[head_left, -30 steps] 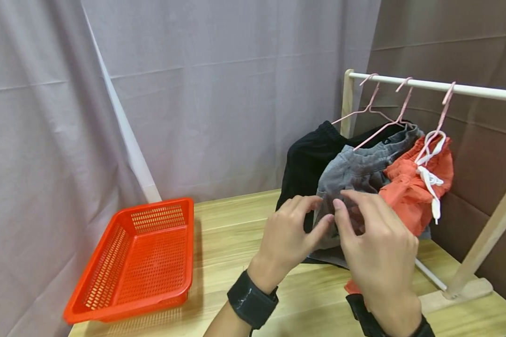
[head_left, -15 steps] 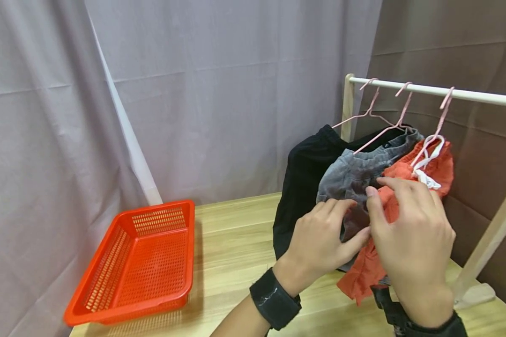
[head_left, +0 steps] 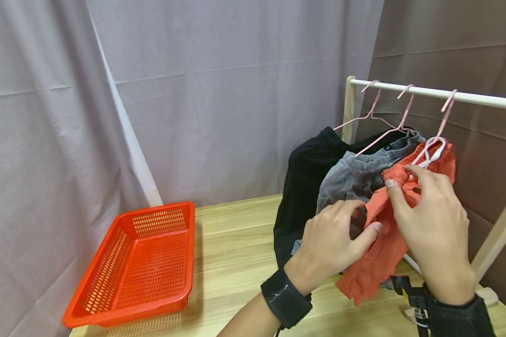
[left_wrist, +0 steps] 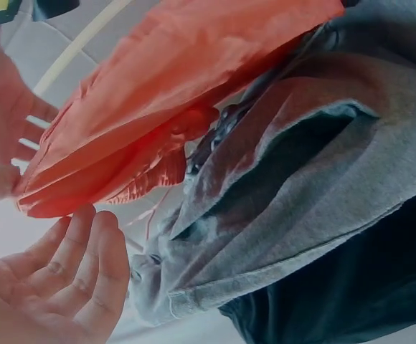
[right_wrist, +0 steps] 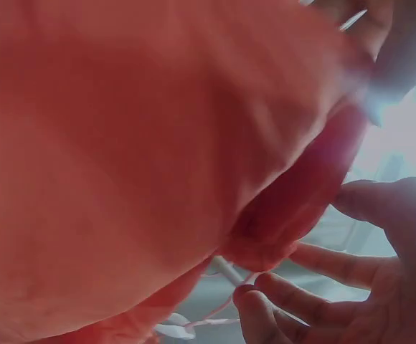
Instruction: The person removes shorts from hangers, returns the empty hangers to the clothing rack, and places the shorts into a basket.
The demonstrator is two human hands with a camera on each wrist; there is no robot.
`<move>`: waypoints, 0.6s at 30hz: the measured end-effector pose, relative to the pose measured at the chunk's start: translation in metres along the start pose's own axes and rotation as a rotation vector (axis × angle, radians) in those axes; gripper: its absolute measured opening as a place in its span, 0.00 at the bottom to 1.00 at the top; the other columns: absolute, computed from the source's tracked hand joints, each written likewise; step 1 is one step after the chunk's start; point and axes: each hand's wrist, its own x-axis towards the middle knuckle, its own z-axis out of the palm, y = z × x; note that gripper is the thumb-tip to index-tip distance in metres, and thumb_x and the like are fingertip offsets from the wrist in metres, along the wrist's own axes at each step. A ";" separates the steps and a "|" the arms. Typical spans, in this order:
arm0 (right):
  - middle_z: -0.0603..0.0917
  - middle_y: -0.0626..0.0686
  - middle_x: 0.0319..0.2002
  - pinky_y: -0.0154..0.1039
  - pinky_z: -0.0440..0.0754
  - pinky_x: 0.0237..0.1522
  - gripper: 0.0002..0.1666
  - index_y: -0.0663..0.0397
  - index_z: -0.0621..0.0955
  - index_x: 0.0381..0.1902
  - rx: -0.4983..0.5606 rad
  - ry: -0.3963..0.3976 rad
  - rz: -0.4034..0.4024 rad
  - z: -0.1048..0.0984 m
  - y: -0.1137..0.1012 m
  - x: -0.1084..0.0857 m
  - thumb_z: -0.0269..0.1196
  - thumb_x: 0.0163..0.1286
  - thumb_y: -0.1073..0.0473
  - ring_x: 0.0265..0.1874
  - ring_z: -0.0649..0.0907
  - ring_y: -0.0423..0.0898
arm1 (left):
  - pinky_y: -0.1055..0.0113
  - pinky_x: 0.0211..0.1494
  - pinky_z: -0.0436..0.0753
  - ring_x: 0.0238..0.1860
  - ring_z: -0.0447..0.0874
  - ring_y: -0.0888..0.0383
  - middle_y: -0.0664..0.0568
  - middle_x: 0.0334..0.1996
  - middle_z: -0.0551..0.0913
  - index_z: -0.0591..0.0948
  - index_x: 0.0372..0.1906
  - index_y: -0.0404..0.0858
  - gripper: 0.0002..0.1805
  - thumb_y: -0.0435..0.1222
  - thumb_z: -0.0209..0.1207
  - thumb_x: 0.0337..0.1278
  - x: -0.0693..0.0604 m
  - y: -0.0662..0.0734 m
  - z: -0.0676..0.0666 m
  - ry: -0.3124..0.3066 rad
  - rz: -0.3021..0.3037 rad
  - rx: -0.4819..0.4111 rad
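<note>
Orange shorts (head_left: 388, 252) with a white drawstring (head_left: 438, 150) hang from the nearest pink hanger (head_left: 445, 114). My right hand (head_left: 436, 224) pinches their cloth just below the waist, where it bunches up between thumb and index finger. In the right wrist view its fingers (right_wrist: 323, 265) touch the cloth's edge. My left hand (head_left: 333, 236) is at the left edge of the shorts, thumb and fingers apart on either side of the cloth. The left wrist view shows its fingers (left_wrist: 86, 265) fairly straight, touching the lower edge.
Behind the orange shorts hang grey bottoms (head_left: 346, 178) and a black garment (head_left: 299, 192), each on a pink hanger. The rack's white rail (head_left: 480, 98) runs above them. A red plastic basket (head_left: 191, 252) stands on the wooden table (head_left: 232, 243) at left. Curtains enclose the back.
Both hands have moved rightward, from in front of the grey bottoms to the orange shorts. The right hand has taken hold of the orange cloth, which has shifted and bunched.
</note>
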 end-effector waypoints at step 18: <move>0.78 0.73 0.65 0.20 0.79 0.39 0.33 0.53 0.72 0.77 0.251 -0.072 -0.001 0.020 0.042 0.040 0.59 0.82 0.46 0.56 0.80 0.69 | 0.86 0.37 0.73 0.32 0.75 0.71 0.60 0.34 0.82 0.87 0.52 0.43 0.11 0.42 0.57 0.80 0.005 0.000 0.004 0.078 0.062 0.093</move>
